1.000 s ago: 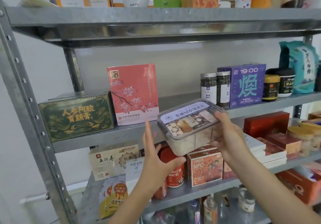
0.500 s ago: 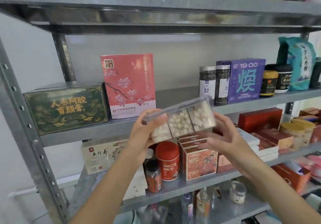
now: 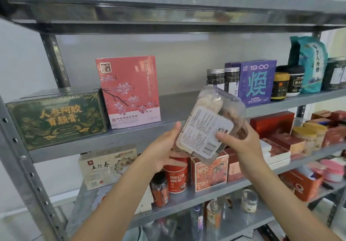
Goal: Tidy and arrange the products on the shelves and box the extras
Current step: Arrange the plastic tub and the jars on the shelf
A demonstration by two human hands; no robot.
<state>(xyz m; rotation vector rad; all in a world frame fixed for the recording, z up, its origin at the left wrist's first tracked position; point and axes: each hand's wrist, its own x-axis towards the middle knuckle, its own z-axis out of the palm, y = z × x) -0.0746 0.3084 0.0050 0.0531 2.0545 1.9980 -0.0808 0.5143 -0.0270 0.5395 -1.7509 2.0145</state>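
You're looking at a gray galvanized steel rack [image 3: 168, 3], 4 tiers in view, and the top one has a shiny underside. A perforated front upright [image 3: 22, 158] runs down your left. The rear upright [image 3: 54, 59] stands against a plain pale wall [image 3: 187, 53]. Light's soft and even, and it turns yellowish past the rack's right end.

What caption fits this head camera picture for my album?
Left hand and right hand hold a clear plastic tub, white label showing, before grey metal shelves.
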